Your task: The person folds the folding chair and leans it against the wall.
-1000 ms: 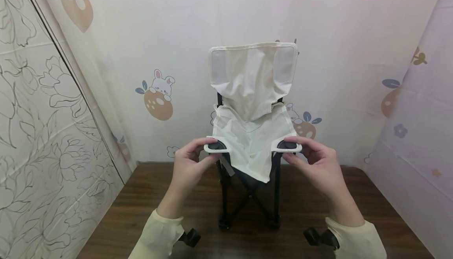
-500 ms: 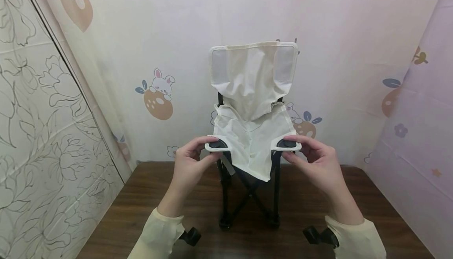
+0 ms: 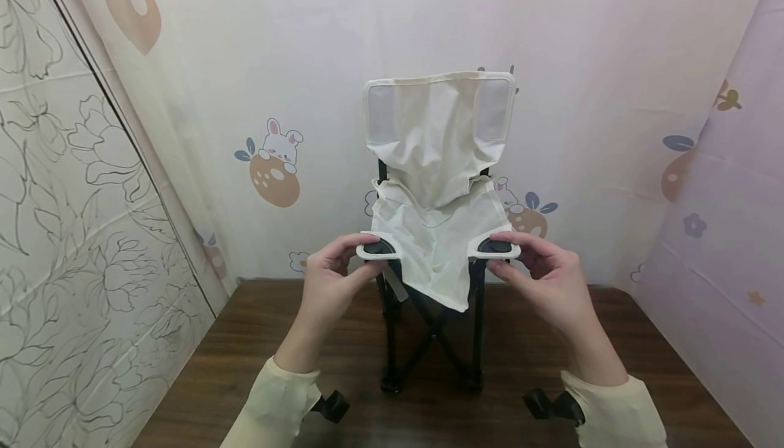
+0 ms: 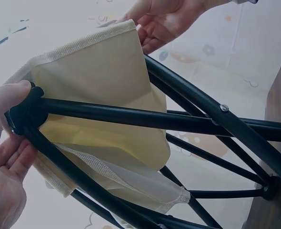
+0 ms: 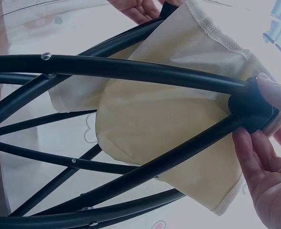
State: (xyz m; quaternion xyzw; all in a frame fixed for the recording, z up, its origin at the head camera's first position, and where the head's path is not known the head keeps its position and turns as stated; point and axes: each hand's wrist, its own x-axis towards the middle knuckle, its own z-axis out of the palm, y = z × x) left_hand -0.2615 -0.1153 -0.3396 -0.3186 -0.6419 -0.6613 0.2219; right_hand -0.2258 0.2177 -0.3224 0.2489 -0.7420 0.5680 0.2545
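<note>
Left hand [image 3: 327, 288] and right hand [image 3: 554, 288] have drawn slightly closer together over the last second, bringing the front corners of the folding chair [image 3: 431, 223] with them. Nearest, at seven o'clock in the head view, is the left sleeve [image 3: 269, 404]; the right sleeve [image 3: 615, 414] lies between four and five. Beyond them, the hands sit at about nine and three o'clock of the seat, each pinching one black-capped corner between thumb and fingers. A grey strap [image 3: 396, 284] hangs beside the left corner. The chair stands upright on the brown table [image 3: 245, 339], just off the middle toward four o'clock, its cream backrest [image 3: 437, 118] at twelve from the seat. Farthest is a rabbit-print curtain [image 3: 306, 60]. Only the wrist views show the seat's underside, the crossing black tubes [image 4: 107, 113] with a silver rivet [image 4: 224, 108], and each thumb against a black joint [image 5: 250, 105]. Seen from the head, the rear legs are hard to make out in shadow; both wrist views cut off some tube ends, and each crops the opposite hand.
</note>
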